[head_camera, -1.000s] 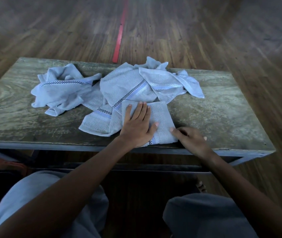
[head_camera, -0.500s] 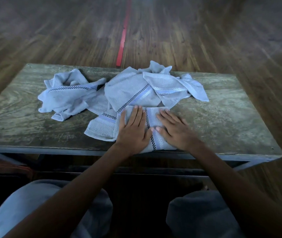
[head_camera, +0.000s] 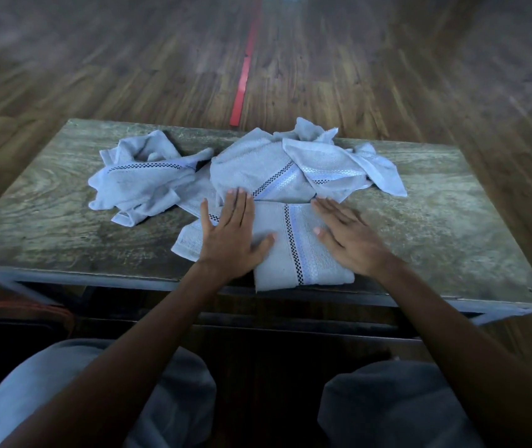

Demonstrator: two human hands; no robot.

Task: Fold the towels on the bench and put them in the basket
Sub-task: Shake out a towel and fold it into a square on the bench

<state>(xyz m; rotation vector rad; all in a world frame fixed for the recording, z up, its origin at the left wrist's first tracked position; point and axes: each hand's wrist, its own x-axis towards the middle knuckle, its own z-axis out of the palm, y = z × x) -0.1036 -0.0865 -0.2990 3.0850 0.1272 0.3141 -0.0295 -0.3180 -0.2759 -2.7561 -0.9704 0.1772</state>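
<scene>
Both hands pressing flat on a folded towel at the tabletop's near edge.
Grey-clad knees [head_camera: 128,399] showing nearest; an orange curved rim [head_camera: 31,308] peeking out low left under the tabletop [head_camera: 452,227], what it is unclear. Left hand [head_camera: 229,234] and right hand [head_camera: 348,240] lying palm-down on the folded towel [head_camera: 297,253], each grip fully open, fingers straight and spread, holding nothing. Folded towel sitting as a neat pale blue terry rectangle, a black-and-white checkered band running down its middle, near corner overhanging the edge. Behind it and touching, a loose towel heap [head_camera: 258,169] crowding the fingertips; a crumpled towel [head_camera: 141,185] lying just left of that. Tabletop looking like worn, grainy grey-green wood. Beyond, a dark plank floor [head_camera: 387,76] carrying a red strip [head_camera: 245,76].
</scene>
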